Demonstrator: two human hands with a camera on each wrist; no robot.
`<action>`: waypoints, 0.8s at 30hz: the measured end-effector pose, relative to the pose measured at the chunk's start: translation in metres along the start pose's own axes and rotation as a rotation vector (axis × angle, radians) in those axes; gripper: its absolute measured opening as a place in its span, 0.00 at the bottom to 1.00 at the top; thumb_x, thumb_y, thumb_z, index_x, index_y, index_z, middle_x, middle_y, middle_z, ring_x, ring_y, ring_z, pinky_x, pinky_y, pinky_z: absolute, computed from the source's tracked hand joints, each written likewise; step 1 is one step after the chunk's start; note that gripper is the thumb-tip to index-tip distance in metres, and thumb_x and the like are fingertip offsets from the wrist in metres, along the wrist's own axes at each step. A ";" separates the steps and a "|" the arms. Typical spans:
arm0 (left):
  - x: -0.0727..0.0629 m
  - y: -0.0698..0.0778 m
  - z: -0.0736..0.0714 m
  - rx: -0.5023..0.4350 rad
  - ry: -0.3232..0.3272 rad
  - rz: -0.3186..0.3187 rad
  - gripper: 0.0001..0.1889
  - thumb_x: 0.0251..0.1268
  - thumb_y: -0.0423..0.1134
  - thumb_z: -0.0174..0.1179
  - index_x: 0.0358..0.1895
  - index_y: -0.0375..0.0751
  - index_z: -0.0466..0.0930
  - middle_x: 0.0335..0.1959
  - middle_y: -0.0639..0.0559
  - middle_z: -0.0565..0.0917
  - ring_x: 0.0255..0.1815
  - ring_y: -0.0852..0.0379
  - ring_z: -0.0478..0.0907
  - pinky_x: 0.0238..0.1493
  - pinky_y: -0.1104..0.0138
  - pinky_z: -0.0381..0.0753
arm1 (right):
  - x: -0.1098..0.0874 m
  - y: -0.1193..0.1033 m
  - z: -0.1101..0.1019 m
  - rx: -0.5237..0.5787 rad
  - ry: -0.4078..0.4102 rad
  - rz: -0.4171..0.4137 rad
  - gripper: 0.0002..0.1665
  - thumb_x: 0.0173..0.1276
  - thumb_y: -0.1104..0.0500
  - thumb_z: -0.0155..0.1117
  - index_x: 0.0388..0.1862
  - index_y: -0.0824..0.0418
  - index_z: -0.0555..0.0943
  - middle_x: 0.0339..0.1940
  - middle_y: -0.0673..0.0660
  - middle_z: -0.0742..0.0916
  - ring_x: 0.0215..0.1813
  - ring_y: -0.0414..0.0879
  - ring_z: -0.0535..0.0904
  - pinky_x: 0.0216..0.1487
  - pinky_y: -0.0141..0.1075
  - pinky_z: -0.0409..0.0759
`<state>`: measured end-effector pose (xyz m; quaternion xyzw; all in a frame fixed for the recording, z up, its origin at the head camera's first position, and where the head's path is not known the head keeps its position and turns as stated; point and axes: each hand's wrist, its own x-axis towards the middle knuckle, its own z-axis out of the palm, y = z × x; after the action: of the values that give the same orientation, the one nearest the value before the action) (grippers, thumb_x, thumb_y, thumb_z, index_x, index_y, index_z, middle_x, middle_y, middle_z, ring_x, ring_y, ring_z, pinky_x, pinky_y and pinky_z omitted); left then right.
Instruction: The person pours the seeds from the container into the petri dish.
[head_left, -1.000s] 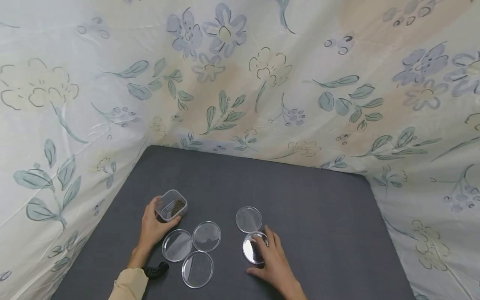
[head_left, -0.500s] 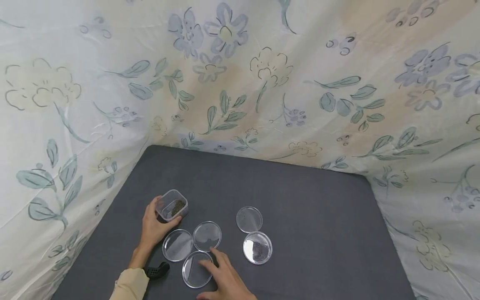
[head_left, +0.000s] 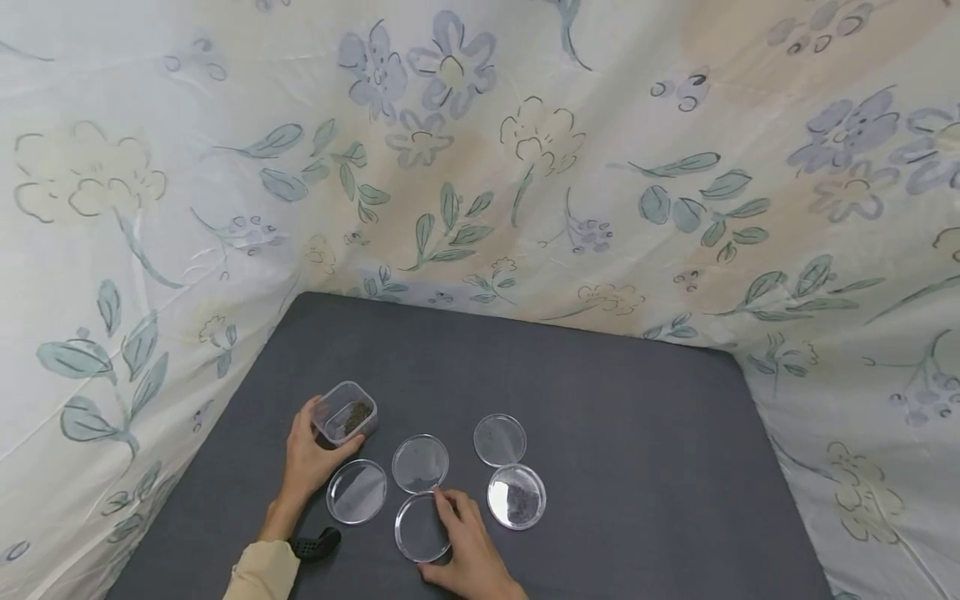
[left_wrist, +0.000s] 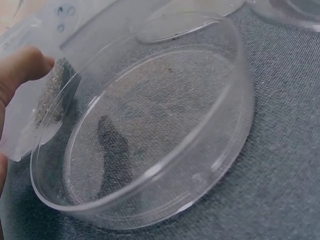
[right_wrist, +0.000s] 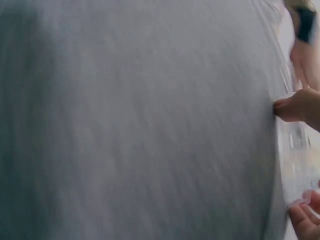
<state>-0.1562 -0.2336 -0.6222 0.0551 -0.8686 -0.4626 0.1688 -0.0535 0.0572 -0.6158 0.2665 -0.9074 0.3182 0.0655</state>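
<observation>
My left hand [head_left: 311,454] grips the side of a small clear plastic tub [head_left: 341,404], which has dark granules [head_left: 357,417] heaped at one side. In the left wrist view, its thumb shows beside the tub, with a clear petri dish [left_wrist: 155,165] large in the foreground. My right hand [head_left: 472,546] pinches the right edge of another clear petri dish [head_left: 416,533] between thumb and fingers. That dish overlaps the edge of a further petri dish [head_left: 420,462] behind it. At the right wrist view's edge, the fingers [right_wrist: 295,107] meet the dish rim.
A petri dish [head_left: 357,492] lies by my left wrist, which wears a black strap device [head_left: 315,546]. Right of centre lie two more, one plain [head_left: 500,440] and one with a bright reflection [head_left: 517,497]. Floral cloth [head_left: 480,167] walls the back and sides of the dark table [head_left: 637,433].
My right hand has come left from the dishes at right and taken hold of the nearest petri dish, which has shifted right and slightly back. The dish behind moved slightly too. The left hand stays put.
</observation>
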 end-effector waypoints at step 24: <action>-0.026 0.090 0.013 0.105 -0.086 0.690 0.55 0.21 0.33 0.87 0.68 0.32 0.73 0.60 0.37 0.78 0.60 0.44 0.73 0.67 0.76 0.67 | 0.014 0.048 -0.026 -0.004 0.184 0.213 0.56 0.32 0.54 0.92 0.62 0.75 0.78 0.56 0.61 0.82 0.58 0.55 0.79 0.59 0.50 0.81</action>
<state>-0.1312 -0.1662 -0.5610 -0.2524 -0.8651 -0.3348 0.2753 -0.0914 0.0983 -0.6175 0.1385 -0.9213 0.3446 0.1148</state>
